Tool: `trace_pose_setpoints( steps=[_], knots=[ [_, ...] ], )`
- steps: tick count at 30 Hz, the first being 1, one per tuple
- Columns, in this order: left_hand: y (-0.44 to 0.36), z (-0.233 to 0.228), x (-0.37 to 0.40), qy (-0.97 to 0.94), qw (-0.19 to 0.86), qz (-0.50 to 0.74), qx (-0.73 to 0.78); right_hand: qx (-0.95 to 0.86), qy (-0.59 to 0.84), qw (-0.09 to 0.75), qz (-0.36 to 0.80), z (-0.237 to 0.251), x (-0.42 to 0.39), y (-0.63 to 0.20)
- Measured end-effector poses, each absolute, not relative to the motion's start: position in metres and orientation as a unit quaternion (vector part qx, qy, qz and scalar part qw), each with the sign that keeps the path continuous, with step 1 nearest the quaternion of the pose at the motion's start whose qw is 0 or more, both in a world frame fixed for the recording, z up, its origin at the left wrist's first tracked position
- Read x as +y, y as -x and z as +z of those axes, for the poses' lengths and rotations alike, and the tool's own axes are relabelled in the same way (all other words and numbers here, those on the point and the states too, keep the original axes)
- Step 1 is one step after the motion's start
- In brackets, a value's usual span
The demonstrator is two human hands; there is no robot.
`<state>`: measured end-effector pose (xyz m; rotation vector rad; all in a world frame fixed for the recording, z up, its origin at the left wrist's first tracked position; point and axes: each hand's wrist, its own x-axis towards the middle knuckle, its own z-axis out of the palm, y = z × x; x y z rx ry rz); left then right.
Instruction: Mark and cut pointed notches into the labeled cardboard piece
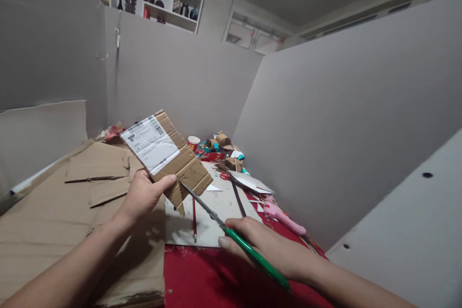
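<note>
A piece of corrugated cardboard [193,166] with a white shipping label [153,147] is raised above the table, tilted. My left hand [146,192] grips its lower left edge, thumb on top. Green-handled scissors [249,249] are in my right hand [258,238], fingers wrapped round the handles. Their blades reach into the cardboard near my left thumb, along a cut at its lower edge. A narrow flap hangs down beside that cut. Pencil lines show on the bare cardboard right of the blades.
A large cardboard sheet [43,231] covers the left side. On the red tablecloth [202,274] lies a white board [176,231] with a red pencil [194,219]. A pink glue gun [283,216], red-handled scissors [224,175], a paper cup [194,142] and scraps sit farther back. Grey partitions [180,77] surround the table.
</note>
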<state>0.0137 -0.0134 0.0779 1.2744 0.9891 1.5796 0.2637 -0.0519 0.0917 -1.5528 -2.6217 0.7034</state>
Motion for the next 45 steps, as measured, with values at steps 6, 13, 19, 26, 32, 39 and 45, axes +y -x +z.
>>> trace_pose_setpoints(
  steps=[6, 13, 19, 26, 32, 39, 45],
  knots=[
    [-0.017, 0.081, -0.015, -0.519, 0.431, 0.633, 0.38, -0.84, 0.503, 0.013, 0.201, 0.093, -0.054, -0.262],
    [-0.011, 0.077, -0.009, -0.482, 0.482, 0.629, 0.374, -0.844, 0.5, 0.004, 0.195, 0.086, -0.05, -0.263],
    [-0.007, 0.071, -0.001, -0.441, 0.527, 0.627, 0.367, -0.843, 0.5, 0.013, 0.198, 0.081, -0.047, -0.262],
    [-0.006, 0.072, 0.002, -0.397, 0.587, 0.619, 0.338, -0.843, 0.505, 0.018, 0.187, 0.077, -0.049, -0.269],
    [-0.01, 0.071, -0.001, -0.407, 0.624, 0.588, 0.315, -0.849, 0.5, 0.014, 0.168, 0.078, -0.051, -0.269],
    [-0.011, 0.068, -0.001, -0.425, 0.644, 0.559, 0.303, -0.852, 0.47, 0.05, 0.225, 0.073, -0.05, -0.268],
    [-0.01, 0.07, -0.003, -0.432, 0.64, 0.559, 0.301, -0.838, 0.457, 0.108, 0.278, 0.074, -0.055, -0.27]
  ],
)
